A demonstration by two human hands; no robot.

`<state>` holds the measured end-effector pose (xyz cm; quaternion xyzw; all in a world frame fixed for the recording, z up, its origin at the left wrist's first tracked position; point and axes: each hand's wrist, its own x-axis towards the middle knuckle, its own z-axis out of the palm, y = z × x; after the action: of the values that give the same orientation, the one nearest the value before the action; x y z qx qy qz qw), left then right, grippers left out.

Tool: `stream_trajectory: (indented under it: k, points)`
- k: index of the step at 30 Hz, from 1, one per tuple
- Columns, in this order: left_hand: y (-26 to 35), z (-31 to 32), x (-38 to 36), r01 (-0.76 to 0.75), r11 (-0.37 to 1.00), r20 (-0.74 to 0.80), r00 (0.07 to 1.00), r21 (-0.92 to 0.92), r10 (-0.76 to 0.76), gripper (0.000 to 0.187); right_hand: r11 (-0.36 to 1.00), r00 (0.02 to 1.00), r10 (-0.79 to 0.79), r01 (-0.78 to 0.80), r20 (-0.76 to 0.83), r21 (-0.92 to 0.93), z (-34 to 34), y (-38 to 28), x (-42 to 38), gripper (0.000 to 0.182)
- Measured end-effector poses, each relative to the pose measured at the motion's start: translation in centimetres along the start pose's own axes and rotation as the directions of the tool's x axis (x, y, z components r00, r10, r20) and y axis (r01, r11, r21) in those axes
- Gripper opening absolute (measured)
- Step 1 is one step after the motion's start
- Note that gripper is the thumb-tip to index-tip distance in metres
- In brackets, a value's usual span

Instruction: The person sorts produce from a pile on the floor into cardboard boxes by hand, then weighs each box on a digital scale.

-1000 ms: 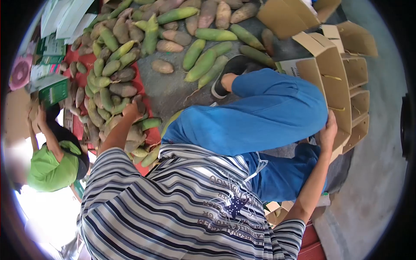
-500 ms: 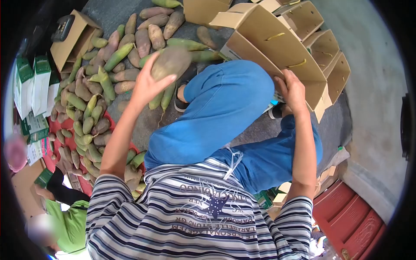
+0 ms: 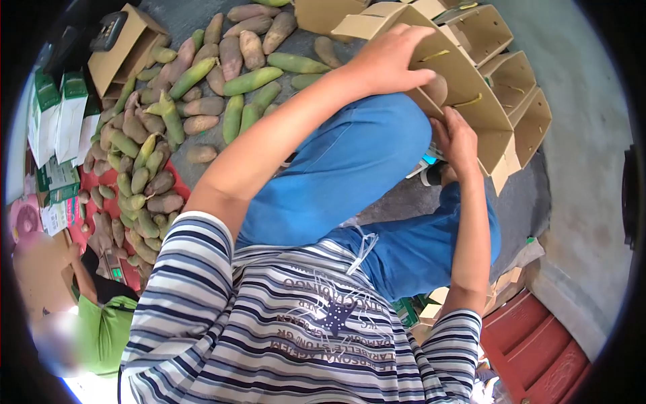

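My left hand (image 3: 390, 62) reaches over the near wall of an open cardboard box (image 3: 377, 25), its fingers curved round a brownish radish (image 3: 437, 89). Only the rounded end of that radish shows below the thumb; the rest is hidden by the hand. My right hand (image 3: 459, 143) grips the near edge of the same box, the thumb outside and the fingers bent at the rim. Yellow cord handles (image 3: 469, 101) hang on the box's inner side. Just left of my knee lie long green radishes (image 3: 252, 81) and purplish-brown ones (image 3: 252, 49).
More open boxes (image 3: 515, 84) stand to the right, against a grey wall (image 3: 579, 168). A heap of radishes (image 3: 145, 182) spreads left over dark and red sheeting. A small carton (image 3: 124, 50) and white-green boxes (image 3: 64, 121) stand beyond. A person in green (image 3: 108, 330) is at lower left.
My left hand has swung right with the radish, from above the heap to inside the box. My right hand stays on the box's edge.
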<state>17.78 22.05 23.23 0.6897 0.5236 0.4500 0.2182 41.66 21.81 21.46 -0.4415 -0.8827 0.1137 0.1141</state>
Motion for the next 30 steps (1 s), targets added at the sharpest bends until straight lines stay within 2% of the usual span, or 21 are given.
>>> stream_trajectory:
  k: [2,4,6,8,9,10,11,12,13,14,15,16,18,20,21,24,27,30]
  points:
    - [-1.5,-2.9,-3.1,-0.019,0.995,-0.100,0.995,0.095,0.029,0.057,1.000,1.000,-0.020,0.020,-0.003,-0.002,-0.1,-0.3,0.0,0.018]
    - [-4.7,-5.7,-8.0,0.103,0.991,-0.101,0.990,0.080,-0.095,0.047,1.000,0.999,0.015,-0.015,0.045,-0.004,0.0,0.0,0.2,0.018]
    - [-8.0,-8.7,-14.5,0.224,0.940,-0.096,0.974,0.257,-0.206,0.042,1.000,0.999,-0.015,0.014,0.037,0.020,-0.3,-0.3,0.0,0.019]
    - [-12.2,-12.2,-22.2,0.365,0.793,-0.100,0.926,0.487,-0.364,0.042,1.000,0.999,0.012,-0.012,0.035,-0.001,-0.2,-0.4,0.0,0.020]
    - [-13.5,-14.2,-25.9,0.413,0.653,-0.120,0.888,0.635,-0.444,0.043,1.000,0.999,0.023,-0.022,0.036,-0.008,-0.3,-0.4,0.0,0.020]
    - [-16.0,-16.8,-30.5,0.390,0.570,-0.136,0.890,0.723,-0.435,0.041,0.999,0.999,0.035,-0.035,0.040,-0.014,-0.3,-0.5,0.0,0.020]
    - [-16.1,-19.0,-34.3,0.471,0.385,-0.270,0.840,0.793,-0.471,0.042,0.999,0.999,0.042,-0.042,0.014,-0.002,-0.4,-0.6,0.0,0.021]
    - [-16.3,-21.3,-37.9,0.544,0.210,-0.374,0.763,0.813,-0.527,0.043,1.000,1.000,0.029,-0.029,0.004,0.000,-0.3,-0.6,0.1,0.022]
    - [-15.7,-23.7,-40.7,0.643,-0.016,-0.499,0.578,0.766,-0.646,0.044,1.000,1.000,0.016,-0.016,-0.007,0.002,-0.2,-0.5,0.1,0.022]
    - [-15.0,-25.7,-43.5,0.676,-0.192,-0.623,0.480,0.712,-0.618,0.048,1.000,1.000,0.004,-0.004,-0.019,0.003,-0.2,-0.4,0.2,0.023]
    - [-14.6,-27.5,-46.5,0.674,-0.417,-0.722,0.254,0.609,-0.643,0.050,1.000,1.000,0.031,-0.031,0.003,0.004,-0.3,-0.4,0.2,0.023]
    - [-13.2,-28.2,-48.1,0.626,-0.549,-0.802,0.223,0.553,-0.554,0.054,0.998,0.998,0.056,-0.056,0.025,0.004,-0.4,-0.4,0.2,0.023]
    - [-12.0,-29.9,-50.7,0.642,-0.724,-0.876,-0.167,0.251,-0.452,0.061,0.997,0.997,0.073,-0.074,0.032,0.016,-0.5,-0.6,0.1,0.023]
    - [-13.9,-32.5,-57.7,0.684,-0.721,-0.784,-0.385,0.113,-0.488,0.069,0.998,0.998,0.056,-0.055,-0.004,0.038,-0.5,-1.0,0.1,0.023]
    - [-15.1,-33.3,-61.0,0.692,-0.721,-0.717,-0.483,0.039,-0.503,0.073,0.993,0.994,0.108,-0.110,0.032,0.045,-0.5,-0.8,0.1,0.023]
    - [-17.6,-34.0,-65.8,0.759,-0.651,-0.628,-0.512,-0.011,-0.586,0.080,0.995,0.996,0.089,-0.090,0.026,0.039,-0.3,-0.4,0.0,0.023]
    - [-16.3,-32.4,-63.7,0.775,-0.587,-0.669,-0.567,-0.234,-0.481,0.080,0.991,0.991,0.116,-0.119,0.064,0.057,-0.6,-0.7,0.2,0.022]
    - [-16.6,-30.7,-62.3,0.778,-0.586,-0.755,-0.521,-0.228,-0.397,0.077,0.996,0.997,0.071,-0.073,0.026,0.051,-0.2,-0.2,0.2,0.022]
